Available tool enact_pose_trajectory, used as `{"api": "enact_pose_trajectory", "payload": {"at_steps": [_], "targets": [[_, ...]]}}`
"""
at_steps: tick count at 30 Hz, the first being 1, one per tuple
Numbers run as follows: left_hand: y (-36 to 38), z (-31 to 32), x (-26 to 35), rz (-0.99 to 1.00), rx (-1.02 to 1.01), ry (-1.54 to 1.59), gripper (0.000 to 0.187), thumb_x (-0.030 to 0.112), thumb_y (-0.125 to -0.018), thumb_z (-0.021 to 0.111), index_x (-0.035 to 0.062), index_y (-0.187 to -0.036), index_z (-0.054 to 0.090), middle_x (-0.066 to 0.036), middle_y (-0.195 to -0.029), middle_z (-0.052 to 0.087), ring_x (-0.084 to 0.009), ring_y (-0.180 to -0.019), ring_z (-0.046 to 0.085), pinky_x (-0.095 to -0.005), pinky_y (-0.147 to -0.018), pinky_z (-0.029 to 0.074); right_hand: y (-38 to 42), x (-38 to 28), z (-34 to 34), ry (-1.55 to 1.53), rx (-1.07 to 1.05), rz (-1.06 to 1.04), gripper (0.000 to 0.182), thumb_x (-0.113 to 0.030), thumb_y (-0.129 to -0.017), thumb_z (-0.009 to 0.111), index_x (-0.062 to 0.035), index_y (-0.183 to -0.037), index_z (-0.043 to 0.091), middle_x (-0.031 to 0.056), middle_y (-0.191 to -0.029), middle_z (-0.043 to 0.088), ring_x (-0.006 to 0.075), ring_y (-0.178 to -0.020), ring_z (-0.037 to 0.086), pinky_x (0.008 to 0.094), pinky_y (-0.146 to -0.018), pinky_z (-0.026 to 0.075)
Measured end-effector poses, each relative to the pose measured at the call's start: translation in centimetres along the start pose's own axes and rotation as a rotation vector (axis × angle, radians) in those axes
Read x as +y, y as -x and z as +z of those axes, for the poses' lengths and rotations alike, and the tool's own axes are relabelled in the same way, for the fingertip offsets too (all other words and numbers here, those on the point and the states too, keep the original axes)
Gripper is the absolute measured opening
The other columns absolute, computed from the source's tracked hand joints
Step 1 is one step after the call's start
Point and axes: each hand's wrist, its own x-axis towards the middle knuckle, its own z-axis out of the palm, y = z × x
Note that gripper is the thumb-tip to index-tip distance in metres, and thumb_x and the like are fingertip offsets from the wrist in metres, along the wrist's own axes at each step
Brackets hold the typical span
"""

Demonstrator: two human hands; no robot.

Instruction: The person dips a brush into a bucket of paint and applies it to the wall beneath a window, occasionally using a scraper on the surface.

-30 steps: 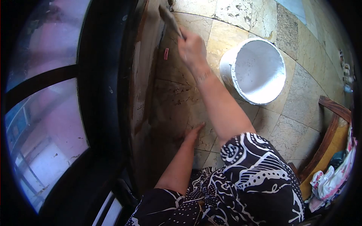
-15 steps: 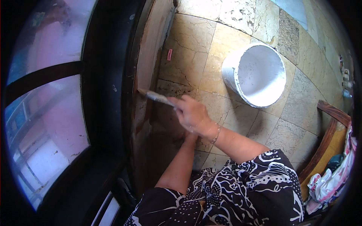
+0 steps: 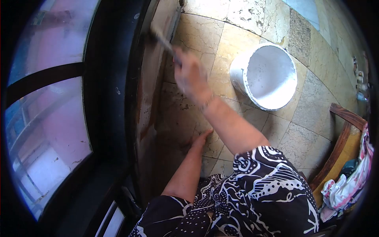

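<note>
My right hand (image 3: 191, 75), blurred by motion, is closed around the handle of a paintbrush (image 3: 166, 43). The brush slants up and left, its dark tip at the upper part of a worn wooden panel (image 3: 149, 85) beside the dark frame. Lower down, my left hand (image 3: 201, 137) is by the shadowed foot of that panel. One digit shows against the floor tiles; the other fingers are lost in the dark, so what they hold or touch cannot be made out.
A white-coated bucket (image 3: 272, 77) stands on the tiled floor (image 3: 201, 37) to the right. Glass panes (image 3: 63, 118) in a dark frame (image 3: 108, 91) fill the left side. At the lower right is a wooden chair (image 3: 333, 154) with patterned cloth (image 3: 339, 193) on it. Small items (image 3: 360, 85) lie at the far right.
My right hand and the brush have moved up along the panel, away from my left hand. More of my left hand and forearm shows. The view has shifted slightly.
</note>
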Motion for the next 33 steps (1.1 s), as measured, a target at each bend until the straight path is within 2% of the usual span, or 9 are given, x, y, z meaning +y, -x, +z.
{"api": "enact_pose_trajectory", "payload": {"at_steps": [7,11,15,19,20,22,27,30,33], "targets": [[-0.1,-0.1,-0.6,-0.008,0.052,0.034,0.096,0.040,-0.058,0.085,-0.0123,-0.125,0.042,-0.020,-0.129,0.048,-0.0251,-0.119,0.046,-0.0354,-0.100,0.036,9.4,1.9,-3.2,-0.023,-0.388,0.015,0.036,-0.008,-0.079,0.055,-0.0142,-0.114,0.059,0.0153,-0.079,0.053,0.0353,-0.074,0.057,0.0436,-0.067,0.048],[-3.4,-0.2,-3.5,-0.046,0.042,0.010,0.095,0.039,-0.058,0.085,-0.0142,-0.124,0.042,-0.021,-0.129,0.047,-0.0249,-0.118,0.047,-0.0354,-0.099,0.037,0.5,5.1,0.1,-0.067,0.048,0.099,0.032,-0.011,-0.081,0.054,-0.0117,-0.112,0.061,0.0214,-0.086,0.061,0.0388,-0.080,0.059,0.0431,-0.069,0.047],[-3.0,-0.8,-2.4,-0.174,-0.038,-0.057,0.095,0.038,-0.060,0.083,-0.0146,-0.126,0.039,-0.022,-0.131,0.046,-0.0255,-0.119,0.046,-0.0349,-0.100,0.036,-8.0,5.8,2.8,-0.182,0.101,0.164,0.024,-0.011,-0.080,0.056,-0.0041,-0.102,0.060,0.0229,-0.082,0.061,0.0422,-0.077,0.059,0.0449,-0.067,0.048],[-8.7,-0.3,-8.6,-0.055,-0.130,0.025,0.091,0.038,-0.062,0.082,-0.0132,-0.126,0.042,-0.022,-0.128,0.049,-0.0262,-0.118,0.047,-0.0347,-0.099,0.038,-6.1,5.6,6.9,-0.039,0.033,0.170,0.022,-0.008,-0.077,0.055,-0.0032,-0.098,0.057,0.0227,-0.077,0.060,0.0429,-0.077,0.058,0.0480,-0.068,0.047],[-8.5,0.3,-9.0,0.015,0.050,-0.037,0.087,0.037,-0.062,0.081,-0.0123,-0.124,0.044,-0.021,-0.128,0.050,-0.0259,-0.117,0.048,-0.0347,-0.098,0.038,-3.9,5.2,7.2,-0.038,0.037,0.164,0.024,-0.007,-0.075,0.055,-0.0031,-0.098,0.056,0.0227,-0.075,0.059,0.0429,-0.078,0.058,0.0491,-0.069,0.046],[-8.1,0.7,-8.6,0.086,0.226,-0.098,0.084,0.036,-0.063,0.081,-0.0114,-0.123,0.047,-0.020,-0.127,0.050,-0.0257,-0.117,0.048,-0.0348,-0.098,0.039,1.5,3.5,4.9,-0.037,-0.134,0.163,0.027,-0.006,-0.075,0.054,-0.0026,-0.102,0.058,0.0238,-0.082,0.061,0.0428,-0.083,0.058,0.0487,-0.074,0.047],[-7.3,-0.8,-6.7,-0.101,-0.069,-0.006,0.094,0.036,-0.061,0.082,-0.0117,-0.129,0.039,-0.020,-0.135,0.043,-0.0266,-0.124,0.042,-0.0359,-0.102,0.035,7.5,2.3,0.1,-0.118,-0.461,0.310,0.036,-0.006,-0.079,0.052,-0.0037,-0.114,0.059,0.0264,-0.101,0.060,0.0409,-0.097,0.058,0.0446,-0.084,0.046],[-2.3,-0.3,-2.8,-0.040,0.008,0.013,0.098,0.040,-0.058,0.084,-0.0134,-0.128,0.040,-0.021,-0.132,0.045,-0.0274,-0.122,0.044,-0.0360,-0.101,0.035,2.1,3.1,0.0,-0.230,-0.130,0.253,0.032,-0.006,-0.080,0.052,-0.0037,-0.112,0.060,0.0261,-0.100,0.061,0.0402,-0.096,0.058,0.0424,-0.083,0.047],[-8.2,-0.8,-7.8,-0.114,0.022,-0.025,0.103,0.043,-0.056,0.085,-0.0165,-0.126,0.039,-0.024,-0.129,0.047,-0.0271,-0.120,0.046,-0.0353,-0.099,0.037,-6.3,3.8,1.6,-0.286,0.084,0.227,0.024,-0.010,-0.078,0.055,-0.0019,-0.098,0.063,0.0261,-0.088,0.062,0.0414,-0.087,0.060,0.0435,-0.074,0.048]]}}
